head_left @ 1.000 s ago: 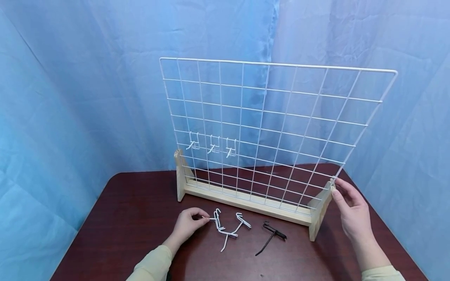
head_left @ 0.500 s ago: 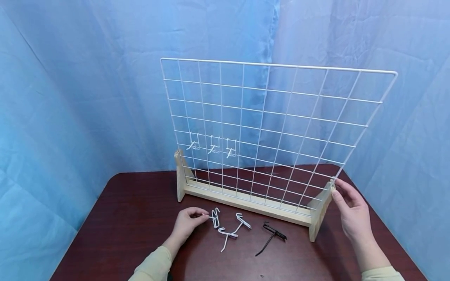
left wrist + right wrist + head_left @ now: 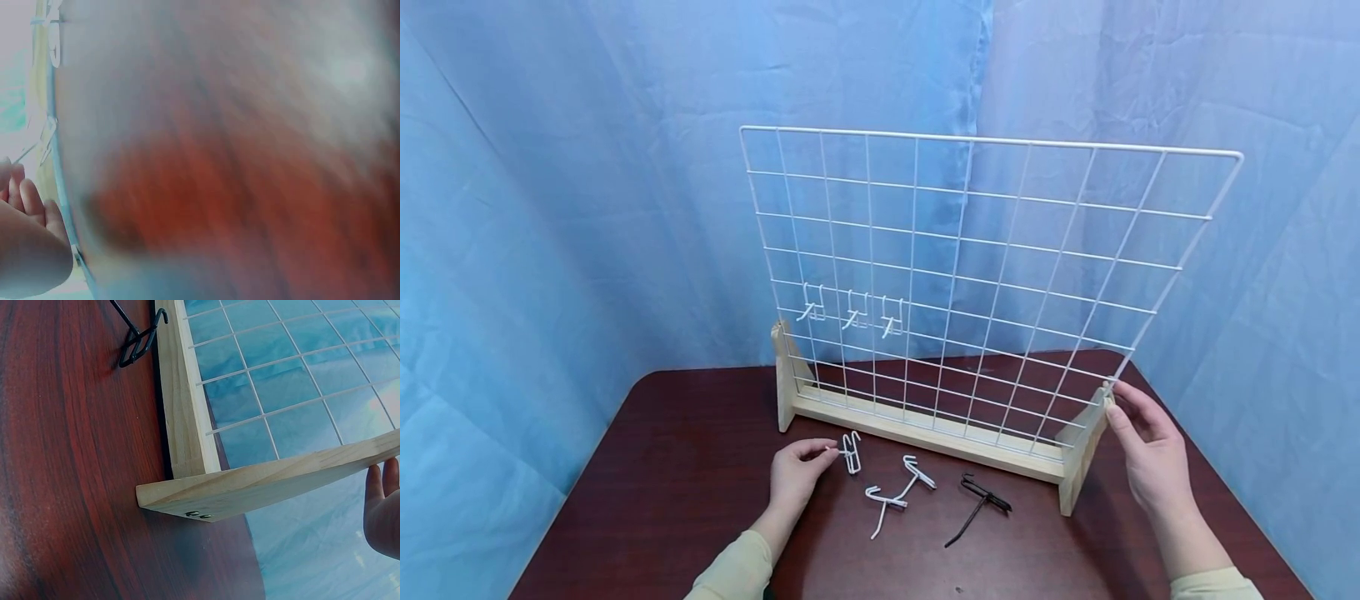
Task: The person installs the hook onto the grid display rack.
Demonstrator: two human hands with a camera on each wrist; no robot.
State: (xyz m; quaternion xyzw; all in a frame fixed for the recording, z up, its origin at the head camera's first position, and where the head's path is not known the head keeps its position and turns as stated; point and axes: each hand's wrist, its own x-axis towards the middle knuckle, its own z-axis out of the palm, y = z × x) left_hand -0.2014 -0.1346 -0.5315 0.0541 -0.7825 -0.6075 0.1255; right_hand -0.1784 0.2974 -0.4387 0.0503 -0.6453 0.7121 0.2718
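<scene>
My left hand pinches the prong of a white wire hook between thumb and fingertips, low over the table in the head view. At the frame's right, my right hand holds the top of the right upright of a wooden stand, beside the wire. That stand bears a white wire grid panel. Three white hooks hang in a row on the grid's left part, the rightmost hook near the middle. Left wrist view is mostly blurred; fingers show at its left edge.
Two white hooks, a nearer one and a farther one, lie close together on the dark red table. Right of them lies a black hook. Blue curtains surround the table's back and sides.
My left hand has drawn the white hook away from the other two, leftward and farther back, and the hook has turned. My right hand stays at the stand.
</scene>
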